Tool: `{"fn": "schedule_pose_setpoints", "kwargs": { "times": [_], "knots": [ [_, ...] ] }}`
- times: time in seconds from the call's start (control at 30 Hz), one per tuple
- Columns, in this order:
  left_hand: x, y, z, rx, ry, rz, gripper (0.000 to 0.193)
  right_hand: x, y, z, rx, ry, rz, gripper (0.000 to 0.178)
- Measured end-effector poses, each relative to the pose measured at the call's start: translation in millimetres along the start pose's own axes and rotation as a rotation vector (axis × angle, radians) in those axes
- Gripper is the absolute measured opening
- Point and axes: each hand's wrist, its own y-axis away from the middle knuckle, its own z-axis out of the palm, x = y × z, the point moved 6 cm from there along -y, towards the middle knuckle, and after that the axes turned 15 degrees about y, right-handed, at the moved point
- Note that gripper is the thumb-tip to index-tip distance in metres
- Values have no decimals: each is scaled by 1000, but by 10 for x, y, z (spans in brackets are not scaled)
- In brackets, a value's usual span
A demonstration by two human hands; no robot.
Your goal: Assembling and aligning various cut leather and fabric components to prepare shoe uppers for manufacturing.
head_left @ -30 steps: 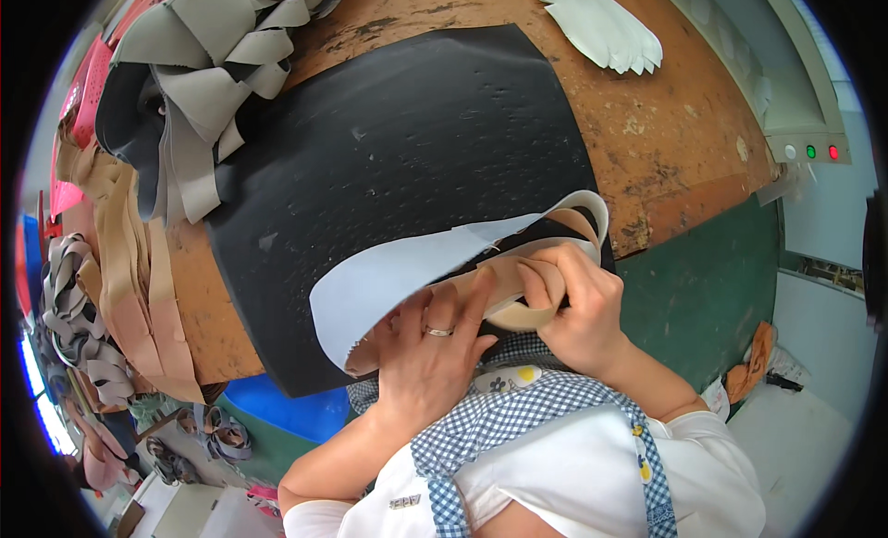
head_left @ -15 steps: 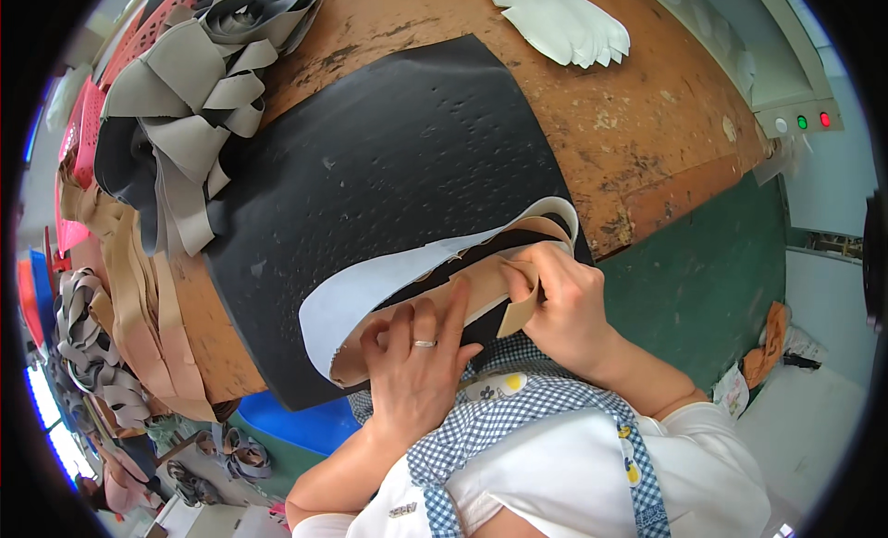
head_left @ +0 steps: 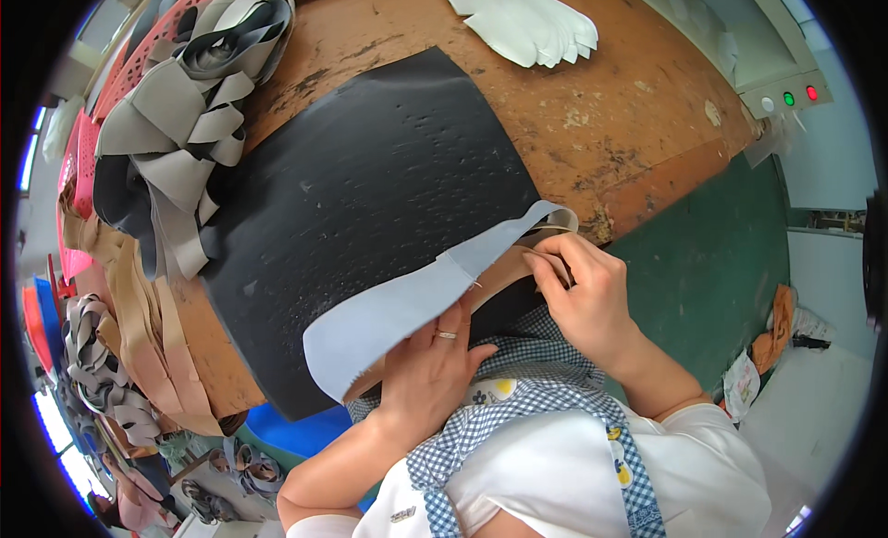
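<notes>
We list 1 blue-and-beige band [head_left: 388,321] over a black mat [head_left: 388,159], right hand [head_left: 587,293] pinching its 3 o'clock side, left hand [head_left: 425,376] at 6 o'clock, fingertips hidden, grip unclear.

Our worktop [head_left: 638,122] is brown wood, scuffed, with dark stains and pale worn spots. On it we see a pitted black mat [head_left: 388,168], its near side jutting past the edge. To the mat's left we have a loose heap of grey fabric strips [head_left: 166,98] and, nearer us, long tan strips [head_left: 148,339]. Farther off lie fanned white cut pieces [head_left: 527,24].
</notes>
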Motion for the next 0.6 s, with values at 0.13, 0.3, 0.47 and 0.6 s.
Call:
{"fn": "schedule_pose_setpoints", "kwargs": {
  "times": [0.13,0.3,0.47,0.6],
  "knots": [
    [24,9,75,-37,-87,5,71,55,-32,22,-4,-6,-18,7],
    [67,-35,56,-76,-149,-4,74,89,-53,59,-46,-11,0,8],
    [116,-62,20,-59,-243,21,75,107,-71,89,-28,26,-33,8],
    [118,-86,76,-56,-242,29,79,98,-64,104,-32,53,-64,7]
  ]
}}
